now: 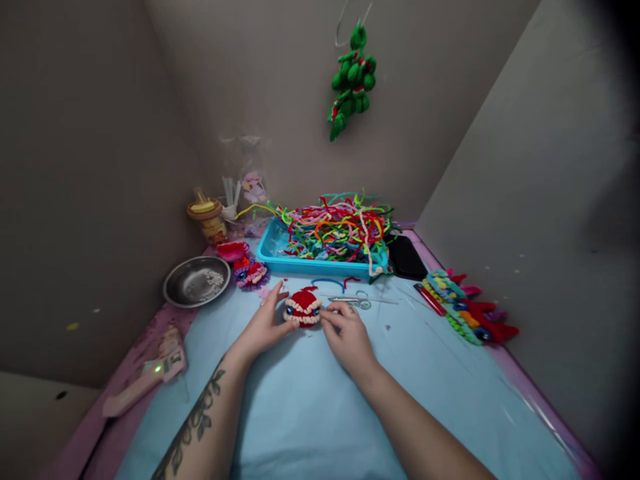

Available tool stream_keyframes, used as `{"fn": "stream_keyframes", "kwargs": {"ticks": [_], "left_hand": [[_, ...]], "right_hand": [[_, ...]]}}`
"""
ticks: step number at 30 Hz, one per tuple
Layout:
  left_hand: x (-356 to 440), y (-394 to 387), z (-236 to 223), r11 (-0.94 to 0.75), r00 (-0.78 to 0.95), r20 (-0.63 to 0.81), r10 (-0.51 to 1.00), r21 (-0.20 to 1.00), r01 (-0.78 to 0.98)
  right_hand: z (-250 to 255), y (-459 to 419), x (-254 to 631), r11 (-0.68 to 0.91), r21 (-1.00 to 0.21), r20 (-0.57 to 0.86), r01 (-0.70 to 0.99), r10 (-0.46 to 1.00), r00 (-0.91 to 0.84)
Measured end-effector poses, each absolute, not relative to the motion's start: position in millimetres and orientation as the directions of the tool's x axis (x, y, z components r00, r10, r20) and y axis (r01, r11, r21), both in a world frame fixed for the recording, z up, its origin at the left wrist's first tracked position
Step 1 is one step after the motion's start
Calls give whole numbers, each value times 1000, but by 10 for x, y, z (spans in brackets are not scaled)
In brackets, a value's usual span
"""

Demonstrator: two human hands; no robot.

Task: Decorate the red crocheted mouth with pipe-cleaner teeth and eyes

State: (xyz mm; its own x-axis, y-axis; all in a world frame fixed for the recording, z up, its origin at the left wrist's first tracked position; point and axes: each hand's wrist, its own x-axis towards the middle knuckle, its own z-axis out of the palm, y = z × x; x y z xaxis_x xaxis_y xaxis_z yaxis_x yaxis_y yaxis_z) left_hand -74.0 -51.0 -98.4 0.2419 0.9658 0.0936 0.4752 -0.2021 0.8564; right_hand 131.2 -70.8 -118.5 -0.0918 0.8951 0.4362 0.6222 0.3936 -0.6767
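Note:
A small red crocheted toy (305, 302) with cream frilled edging and blue eyes is between my hands on the blue table cover. My left hand (263, 323) is at its left side, thumb and fingers spread apart, with the thumb tip against the toy's lower left edge. On the other side, my right hand (347, 333) has its thumb and index finger pinched together at the toy's right edge, beside an eye. Just behind the toy lie scissors (364, 301) and short pieces of blue yarn (327, 283) and red yarn.
A blue tray (320, 267) heaped with yarn scraps stands behind. To the left are a metal bowl (187, 283), colourful crocheted pieces (250, 273), a cup (213, 223) and a lit glue gun (150, 379). A black phone-like slab (407, 258) and finished-looking crochet toys (463, 307) lie right.

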Motion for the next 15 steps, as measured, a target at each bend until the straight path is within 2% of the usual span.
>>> {"fn": "stream_keyframes", "kwargs": {"ticks": [6,10,13,15], "left_hand": [[-720,-493,-1024,-223,251,100,963,820,527],[-742,-527,-950,-257,247,128,961,748,613],[-840,-600,-785,-276,179,211,961,666,693],[-988,-703,-642,-289,130,306,943,560,776]], "right_hand": [[-1178,-700,1275,403,-674,419,620,899,-129],[-1148,-682,1311,350,-749,377,562,923,-71],[-1122,-677,1359,281,-820,332,499,943,15],[-1111,-678,1384,265,-843,318,468,948,36]]}}
